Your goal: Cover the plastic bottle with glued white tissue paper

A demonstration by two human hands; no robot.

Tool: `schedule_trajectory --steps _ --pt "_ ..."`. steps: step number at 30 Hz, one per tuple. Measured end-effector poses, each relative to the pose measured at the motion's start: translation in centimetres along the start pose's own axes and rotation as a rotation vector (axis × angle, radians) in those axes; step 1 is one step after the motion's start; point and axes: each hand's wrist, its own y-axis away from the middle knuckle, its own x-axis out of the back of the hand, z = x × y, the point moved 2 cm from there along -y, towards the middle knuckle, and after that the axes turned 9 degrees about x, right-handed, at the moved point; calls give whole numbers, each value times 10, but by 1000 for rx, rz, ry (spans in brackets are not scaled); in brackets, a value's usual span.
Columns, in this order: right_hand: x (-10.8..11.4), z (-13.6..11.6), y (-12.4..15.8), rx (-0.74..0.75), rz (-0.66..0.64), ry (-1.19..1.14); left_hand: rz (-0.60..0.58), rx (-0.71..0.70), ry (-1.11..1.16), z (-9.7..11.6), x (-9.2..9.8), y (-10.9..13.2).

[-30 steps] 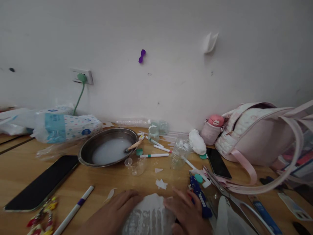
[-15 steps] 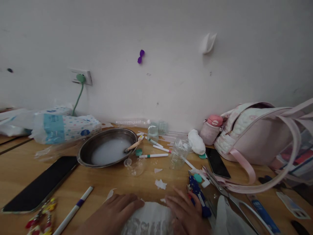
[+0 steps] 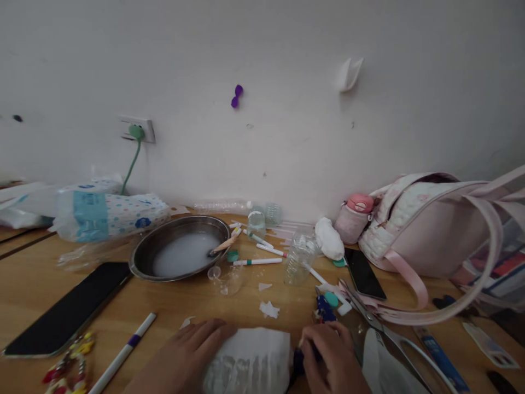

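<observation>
On the near tabletop (image 3: 172, 301), a left hand (image 3: 184, 355) lies flat, grip wide, on a streaked white sheet (image 3: 250, 358). The right hand (image 3: 334, 355) has its grip clenched on a blue tool (image 3: 324, 309) (mostly hidden). Beyond sit a steel pan (image 3: 162, 235) and a pink bag (image 3: 426, 235).

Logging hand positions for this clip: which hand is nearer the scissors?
Right. The right hand is curled on the blue tool, just left of the scissors; the left hand lies flat on the white sheet, farther left.
</observation>
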Motion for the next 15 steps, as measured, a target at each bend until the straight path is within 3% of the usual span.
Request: schedule_trajectory --steps 5,8,10,13,15 --pt "2 4 5 -233 76 -91 20 97 402 -17 -3 -5" --pt "-13 -1 8 -501 46 -458 -142 4 710 -20 -9 -8" --pt "-27 -6 10 -655 109 -798 -290 -75 859 -17 -12 -8" --pt "-41 -13 10 -685 278 -1225 -445 -84 958 -9 -12 -4" --pt "-40 -13 8 -659 285 -1379 -522 -82 983 -3 -7 0"
